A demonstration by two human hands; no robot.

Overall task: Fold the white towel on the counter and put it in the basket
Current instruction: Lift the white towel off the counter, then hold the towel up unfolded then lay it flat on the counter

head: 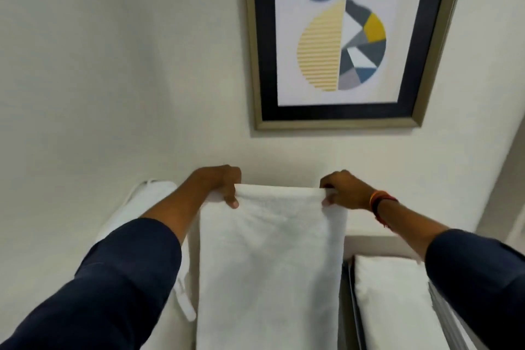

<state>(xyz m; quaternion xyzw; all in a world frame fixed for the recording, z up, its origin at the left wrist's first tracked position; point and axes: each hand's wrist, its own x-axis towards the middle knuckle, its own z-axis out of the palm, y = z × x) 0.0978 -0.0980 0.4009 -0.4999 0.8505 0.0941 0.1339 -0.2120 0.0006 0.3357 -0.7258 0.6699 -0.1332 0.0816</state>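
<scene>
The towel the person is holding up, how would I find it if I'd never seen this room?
Look below the framed pear picture on the cream wall. Straight under it, two hands, left hand and right hand, pinch the top corners of a long white terry towel. Unlike the folded white towel lying at its right, it hangs stretched out flat.

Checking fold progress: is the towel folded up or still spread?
Spread, not yet folded small: the towel hangs as one long panel, left hand and right hand each pinching a top corner. Whether it is doubled, cannot tell.
</scene>
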